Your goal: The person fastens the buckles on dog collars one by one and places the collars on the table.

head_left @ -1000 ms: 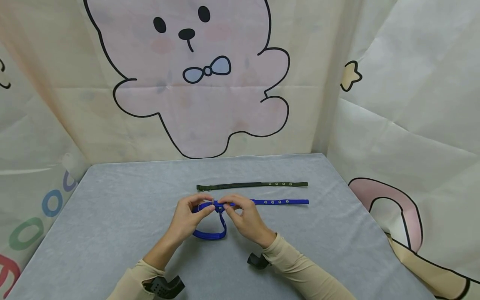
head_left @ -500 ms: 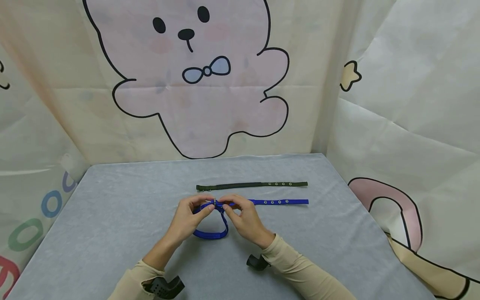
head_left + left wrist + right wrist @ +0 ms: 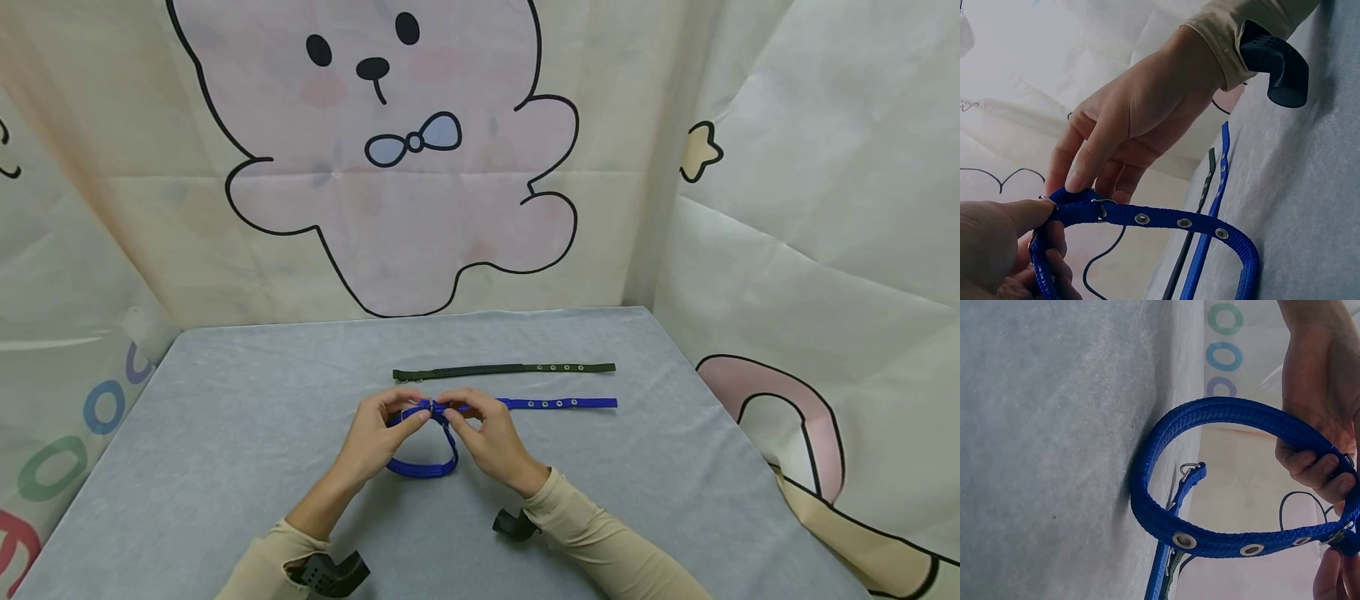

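A blue webbing collar point(image 3: 422, 472) with metal eyelets is bent into a loop that hangs just above the table. My left hand point(image 3: 375, 429) pinches it at the buckle end, thumb against the strap. From the other side my right hand point(image 3: 491, 435) pinches the overlapping strap between thumb and fingers. In the left wrist view, a metal buckle point(image 3: 1102, 211) sits on the collar near both thumbs, and several eyelets follow along the strap. The right wrist view shows the padded inner side of the loop point(image 3: 1222, 407), with left fingers point(image 3: 1319, 469) curled at its upper end.
A second blue collar point(image 3: 573, 403) lies flat just behind my hands, partly covered by them. Farther back is a dark green collar point(image 3: 487, 369), stretched out straight. Grey cloth covers the table point(image 3: 247, 417), and printed fabric walls point(image 3: 600, 233) stand behind and beside it.
The loop has shifted slightly to the right, and the strap at the buckle has moved a little between the fingertips. Both arms stay nearly still.
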{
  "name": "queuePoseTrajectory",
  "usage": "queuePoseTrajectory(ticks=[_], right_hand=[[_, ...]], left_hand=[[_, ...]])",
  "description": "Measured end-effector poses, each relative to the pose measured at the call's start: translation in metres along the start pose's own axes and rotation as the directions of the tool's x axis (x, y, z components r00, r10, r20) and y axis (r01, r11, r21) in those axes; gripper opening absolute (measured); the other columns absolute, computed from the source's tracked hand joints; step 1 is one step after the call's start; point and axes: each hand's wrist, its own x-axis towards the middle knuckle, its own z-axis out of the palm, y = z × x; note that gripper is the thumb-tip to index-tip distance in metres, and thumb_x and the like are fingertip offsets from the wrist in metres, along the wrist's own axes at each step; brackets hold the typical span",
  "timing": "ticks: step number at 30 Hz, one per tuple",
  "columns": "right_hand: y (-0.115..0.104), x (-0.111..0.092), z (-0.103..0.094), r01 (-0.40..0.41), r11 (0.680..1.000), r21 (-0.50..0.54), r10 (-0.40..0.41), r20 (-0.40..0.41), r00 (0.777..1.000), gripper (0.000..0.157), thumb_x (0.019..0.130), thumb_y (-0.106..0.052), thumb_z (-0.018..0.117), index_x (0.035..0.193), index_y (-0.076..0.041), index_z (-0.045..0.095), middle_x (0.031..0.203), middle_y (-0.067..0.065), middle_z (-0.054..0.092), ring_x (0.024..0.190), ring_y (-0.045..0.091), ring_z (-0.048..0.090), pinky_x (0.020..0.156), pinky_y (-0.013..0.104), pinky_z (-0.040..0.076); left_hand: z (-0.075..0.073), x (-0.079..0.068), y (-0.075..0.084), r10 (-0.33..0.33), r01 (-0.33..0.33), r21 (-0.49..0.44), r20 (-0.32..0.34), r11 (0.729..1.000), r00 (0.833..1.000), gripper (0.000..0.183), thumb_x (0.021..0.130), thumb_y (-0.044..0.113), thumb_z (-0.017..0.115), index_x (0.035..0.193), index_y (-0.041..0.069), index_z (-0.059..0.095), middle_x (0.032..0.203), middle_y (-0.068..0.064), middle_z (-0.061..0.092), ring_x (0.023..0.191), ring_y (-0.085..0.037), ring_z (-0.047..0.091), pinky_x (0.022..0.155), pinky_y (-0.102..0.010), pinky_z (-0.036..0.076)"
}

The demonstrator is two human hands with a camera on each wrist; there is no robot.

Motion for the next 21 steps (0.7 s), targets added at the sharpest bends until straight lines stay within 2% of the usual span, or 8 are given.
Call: queuePoseTrajectory(ticks=[6,14,21], right_hand=[[-0.0016,-0.0002,0.0009,-0.02,1.0,0.017,0.02,-0.015,1.0,0.021,0.101,-0.009,0.062,0.12,-0.008,0.069,0.116,0.011,0.071,0.103,0.026,0.069,0.087,0.032,0.058],[-0.0023,-0.0011,0.0028,-0.034,0.998,0.056,0.035,-0.015,0.999,0.021,0.098,-0.002,0.062,0.118,-0.005,0.07,0.118,0.015,0.069,0.105,0.029,0.068,0.088,0.035,0.059],[-0.0017,-0.0009,0.0029,-0.032,0.999,0.039,0.033,-0.015,0.999,0.02,0.099,-0.007,0.064,0.118,-0.007,0.07,0.116,0.012,0.071,0.103,0.025,0.069,0.088,0.033,0.059]], left_hand=[[0.0008,0.0006,0.0001,-0.024,0.024,-0.006,-0.002,1.0,1.0,0.022,0.094,0.014,0.072,0.112,0.002,0.071,0.1,-0.022,0.074,0.084,-0.008,0.065,0.075,-0.023,0.049],[0.0005,0.0006,-0.0005,-0.024,0.024,0.013,-0.007,1.0,1.0,0.02,0.094,0.015,0.072,0.111,0.004,0.073,0.098,-0.015,0.075,0.085,-0.009,0.066,0.078,-0.024,0.052],[0.0013,0.0003,-0.0013,-0.006,0.006,0.015,-0.007,1.0,1.0,0.019,0.094,0.016,0.073,0.109,0.005,0.074,0.103,-0.014,0.074,0.088,-0.011,0.066,0.08,-0.024,0.052]])
